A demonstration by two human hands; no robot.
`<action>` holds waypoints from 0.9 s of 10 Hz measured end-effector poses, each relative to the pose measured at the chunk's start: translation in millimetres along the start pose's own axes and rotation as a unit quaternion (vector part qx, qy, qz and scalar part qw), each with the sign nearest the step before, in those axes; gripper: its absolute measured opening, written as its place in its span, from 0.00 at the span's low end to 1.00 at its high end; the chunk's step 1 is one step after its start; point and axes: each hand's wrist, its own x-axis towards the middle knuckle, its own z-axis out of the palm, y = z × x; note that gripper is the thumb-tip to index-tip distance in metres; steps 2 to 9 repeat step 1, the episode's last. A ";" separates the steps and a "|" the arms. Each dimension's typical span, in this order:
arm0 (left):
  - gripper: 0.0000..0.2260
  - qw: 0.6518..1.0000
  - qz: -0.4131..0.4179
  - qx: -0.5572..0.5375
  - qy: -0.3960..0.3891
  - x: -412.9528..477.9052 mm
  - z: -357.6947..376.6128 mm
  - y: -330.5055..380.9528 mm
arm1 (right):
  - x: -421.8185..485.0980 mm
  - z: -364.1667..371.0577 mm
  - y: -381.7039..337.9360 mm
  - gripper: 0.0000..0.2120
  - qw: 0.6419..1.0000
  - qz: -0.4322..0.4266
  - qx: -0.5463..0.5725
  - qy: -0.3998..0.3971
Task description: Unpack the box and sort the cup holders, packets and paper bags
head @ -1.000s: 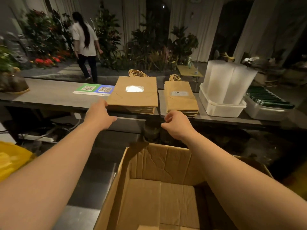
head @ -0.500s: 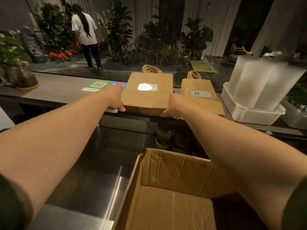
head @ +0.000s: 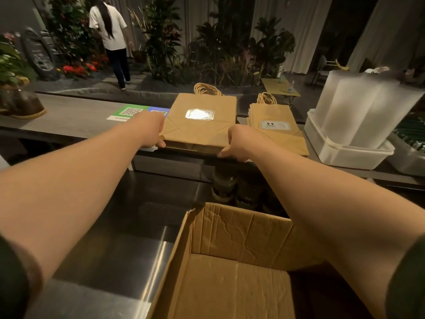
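A stack of flat brown paper bags with twine handles lies on the raised counter. My left hand grips its left near corner and my right hand grips its right near corner, thumbs under the front edge. A second, narrower stack of paper bags with a "9.9" label lies just to the right. The open cardboard box stands below me on the steel worktop; the part of its floor I can see is bare.
A white tub holds tall sleeves of clear plastic at the right, with another tub of dark green packs beyond it. QR code cards lie left of the bags. A potted plant sits far left. A person walks among plants beyond.
Both hands went from the counter's front edge up to the big bag stack and took hold of its near corners. My view has moved closer and lower.
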 end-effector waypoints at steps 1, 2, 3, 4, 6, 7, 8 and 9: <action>0.24 0.999 -0.044 0.006 0.019 -9.3 4.5 3.5 | -19.3 7.3 6.4 0.17 0.999 -0.014 0.010 0.029; 0.24 0.999 -0.044 0.006 0.019 -9.3 4.5 3.5 | -19.3 7.3 6.4 0.17 0.999 -0.014 0.010 0.029; 0.24 0.999 -0.044 0.006 0.019 -9.3 4.5 3.5 | -19.3 7.3 6.4 0.17 0.999 -0.014 0.010 0.029; 0.24 0.999 -0.044 0.006 0.019 -9.3 4.5 3.5 | -19.3 7.3 6.4 0.17 0.999 -0.014 0.010 0.029; 0.24 0.999 -0.044 0.006 0.019 -9.3 4.5 3.5 | -19.3 7.3 6.4 0.17 0.999 -0.014 0.010 0.029; 0.24 0.999 -0.044 0.006 0.019 -9.3 4.5 3.5 | -19.3 7.3 6.4 0.17 0.999 -0.014 0.010 0.029; 0.24 0.999 -0.044 0.006 0.019 -9.3 4.5 3.5 | -19.3 7.3 6.4 0.17 0.999 -0.014 0.010 0.029; 0.24 0.999 -0.044 0.006 0.019 -9.3 4.5 3.5 | -19.3 7.3 6.4 0.17 0.999 -0.014 0.010 0.029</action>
